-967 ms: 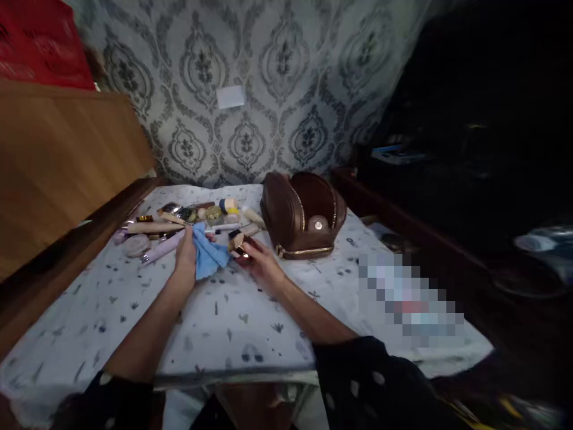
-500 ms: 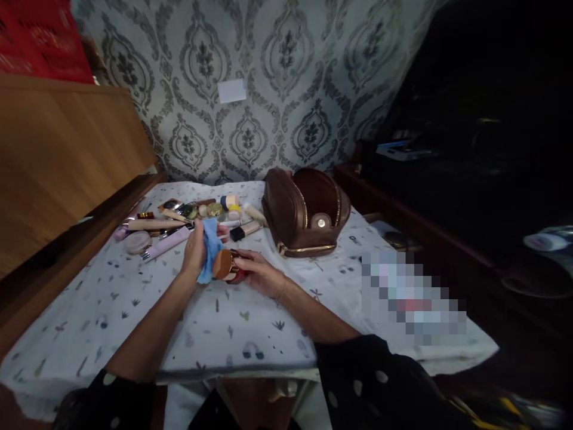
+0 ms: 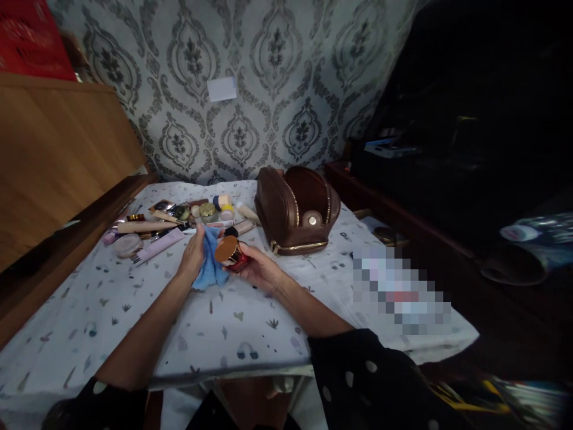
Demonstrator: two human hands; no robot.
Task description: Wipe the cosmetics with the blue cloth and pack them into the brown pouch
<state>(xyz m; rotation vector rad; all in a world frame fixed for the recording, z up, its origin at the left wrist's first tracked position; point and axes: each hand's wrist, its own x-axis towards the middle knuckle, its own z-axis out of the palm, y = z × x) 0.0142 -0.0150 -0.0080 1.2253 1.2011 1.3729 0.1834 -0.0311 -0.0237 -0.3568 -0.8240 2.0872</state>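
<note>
At the far left, a bright red bag (image 3: 33,42) with darker lettering too blurred to read sits on a brown wood-grained cabinet (image 3: 58,131). Right of it, on a white tablecloth (image 3: 179,340) printed with small motifs, lie a round, pale, flat-lidded compact (image 3: 128,245), a long beige-handled brush (image 3: 143,227) and a slim lilac tube (image 3: 160,245); any print on them is too small to make out. The left hand (image 3: 192,258) comes next, partly closed, a soft light-blue cloth (image 3: 209,266) pinched between its thumb and fingers and draping down toward the table. Just beside it, in front of the cloth's right edge, is a glossy red jar with a broad copper-coloured lid (image 3: 229,252), tilted so that the lid faces up and left. The right hand (image 3: 260,269) grasps this jar from the right, fingers curled around its body; whether lid and cloth touch cannot be told, nor can a label be read. Behind the right hand stands a dark brown leather pouch with a gold zip (image 3: 280,209), gaping open. Farther right, a pixelated patch (image 3: 398,289) hides whatever lies there, and a clear plastic bottle with a white cap (image 3: 521,232) lies at the far right.
</note>
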